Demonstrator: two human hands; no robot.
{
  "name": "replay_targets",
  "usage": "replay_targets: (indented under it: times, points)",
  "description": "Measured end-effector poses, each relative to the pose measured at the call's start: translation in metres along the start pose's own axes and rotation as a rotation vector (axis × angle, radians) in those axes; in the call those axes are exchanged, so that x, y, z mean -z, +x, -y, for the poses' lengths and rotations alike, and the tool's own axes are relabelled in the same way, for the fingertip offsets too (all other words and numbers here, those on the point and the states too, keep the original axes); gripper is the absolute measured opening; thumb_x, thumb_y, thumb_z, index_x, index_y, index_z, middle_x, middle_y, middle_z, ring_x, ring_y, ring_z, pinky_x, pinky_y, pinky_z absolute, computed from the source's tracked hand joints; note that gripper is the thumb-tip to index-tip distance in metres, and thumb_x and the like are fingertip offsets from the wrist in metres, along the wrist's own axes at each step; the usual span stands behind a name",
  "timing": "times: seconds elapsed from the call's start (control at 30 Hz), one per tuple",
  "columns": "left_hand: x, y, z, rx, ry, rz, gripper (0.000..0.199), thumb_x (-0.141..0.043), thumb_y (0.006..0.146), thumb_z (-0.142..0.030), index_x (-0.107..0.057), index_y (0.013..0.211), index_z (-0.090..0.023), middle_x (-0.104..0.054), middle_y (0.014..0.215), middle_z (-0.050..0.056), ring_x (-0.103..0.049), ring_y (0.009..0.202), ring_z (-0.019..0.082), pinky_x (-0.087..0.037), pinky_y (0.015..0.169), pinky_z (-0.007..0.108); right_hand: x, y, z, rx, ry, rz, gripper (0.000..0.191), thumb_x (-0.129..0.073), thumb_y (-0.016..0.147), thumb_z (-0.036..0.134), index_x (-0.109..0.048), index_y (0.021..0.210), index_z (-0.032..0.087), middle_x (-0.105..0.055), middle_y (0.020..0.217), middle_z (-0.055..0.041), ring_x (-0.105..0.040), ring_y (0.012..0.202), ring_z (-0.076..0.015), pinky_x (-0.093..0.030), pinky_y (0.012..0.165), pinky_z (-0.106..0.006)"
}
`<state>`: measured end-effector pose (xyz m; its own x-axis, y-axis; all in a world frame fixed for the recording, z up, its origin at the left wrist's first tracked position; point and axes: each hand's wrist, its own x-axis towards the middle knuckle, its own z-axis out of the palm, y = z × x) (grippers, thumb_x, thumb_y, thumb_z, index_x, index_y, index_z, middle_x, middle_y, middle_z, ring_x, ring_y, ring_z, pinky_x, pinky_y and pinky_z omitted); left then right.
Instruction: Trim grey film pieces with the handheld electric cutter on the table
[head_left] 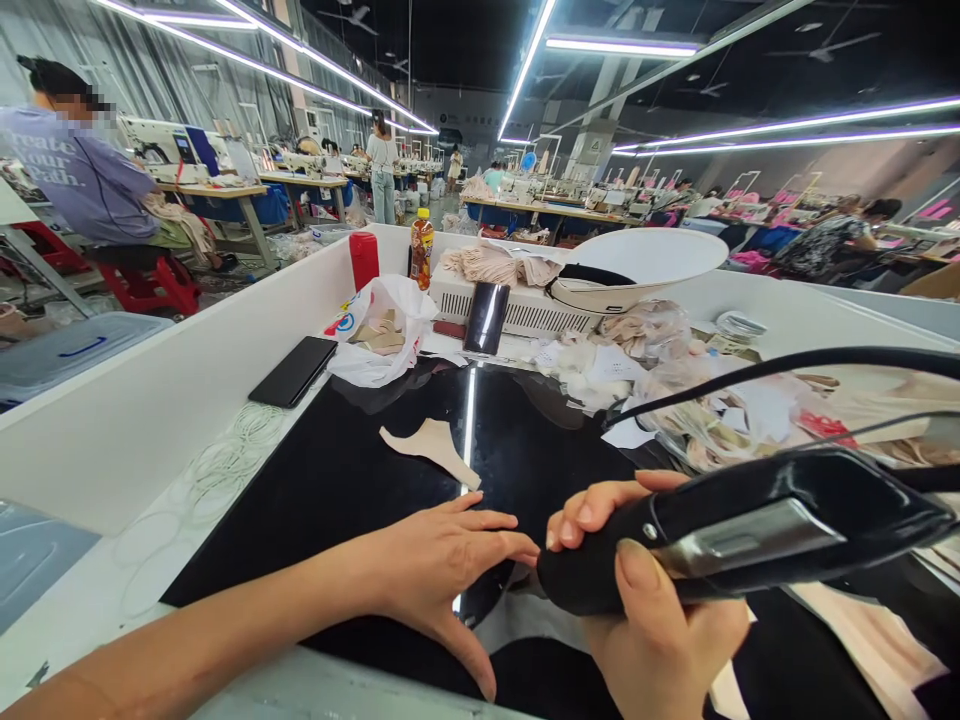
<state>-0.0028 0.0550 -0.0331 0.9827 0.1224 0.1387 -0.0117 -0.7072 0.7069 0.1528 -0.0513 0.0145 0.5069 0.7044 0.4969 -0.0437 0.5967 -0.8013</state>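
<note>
Across the counter (97, 605) lies a glossy black mat (322, 490); over its near right, the right hand (660, 620) grips a black handheld tool (750, 540), probably weighty, best held round its barrel; over its near middle, the left hand (442, 550) spreads open; on its far half, beige fabric (435, 445) looks limp, easily pinched.

The long, bare left arm (247, 630) comes in from the bottom left corner. The bare left hand (431, 560) is flat, with its back up. Its long fingers (491, 521) are spread and point toward the other hand. Its thumb (472, 655) sticks out, close to the body. The bare right hand (660, 640) is curled in a grip, bent fingers (592, 512) on the far side, right thumb (643, 575) on the near side.
</note>
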Motion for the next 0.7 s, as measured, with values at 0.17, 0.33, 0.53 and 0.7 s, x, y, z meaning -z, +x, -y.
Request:
replay_targets:
  times: [0.17, 0.33, 0.53, 0.7]
  points:
    - [-0.002, -0.001, -0.001, 0.006, -0.015, -0.010, 0.107, -0.089, 0.069, -0.062, -0.036, 0.155, -0.028, -0.049, 0.154, 0.011, -0.037, 0.149, 0.033, -0.004, 0.128, 0.058, -0.003, -0.007, 0.003, 0.017, 0.023, 0.053, 0.036, -0.073, 0.092, 0.037, -0.056, 0.123, 0.029, -0.060, 0.084, 0.0005, -0.058, 0.068, -0.0170, -0.057, 0.061, -0.033]
    - [-0.003, 0.000, -0.001, -0.001, 0.005, -0.022, 0.106, -0.089, 0.068, -0.061, -0.037, 0.154, -0.027, -0.046, 0.156, 0.012, -0.038, 0.149, 0.032, -0.006, 0.128, 0.057, -0.002, -0.012, 0.004, -0.006, -0.003, 0.060, 0.032, -0.070, 0.094, 0.034, -0.055, 0.123, 0.029, -0.060, 0.084, 0.0004, -0.058, 0.070, -0.0175, -0.057, 0.063, -0.034]
    - [-0.002, 0.000, -0.001, 0.018, 0.002, 0.004, 0.103, -0.090, 0.068, -0.058, -0.039, 0.153, -0.028, -0.052, 0.151, 0.010, -0.035, 0.150, 0.032, -0.005, 0.127, 0.059, -0.010, -0.014, 0.006, 0.001, 0.045, 0.058, 0.034, -0.072, 0.092, 0.038, -0.057, 0.122, 0.028, -0.061, 0.081, 0.0005, -0.057, 0.066, -0.0172, -0.055, 0.058, -0.033]
    - [0.003, 0.002, -0.007, 0.035, 0.007, 0.025, 0.099, -0.089, 0.069, -0.058, -0.041, 0.151, -0.030, -0.055, 0.148, 0.008, -0.034, 0.150, 0.032, -0.006, 0.127, 0.059, -0.020, -0.018, 0.008, 0.020, 0.046, 0.067, 0.037, -0.075, 0.090, 0.041, -0.058, 0.120, 0.028, -0.058, 0.078, 0.0013, -0.055, 0.063, -0.0164, -0.054, 0.055, -0.030]
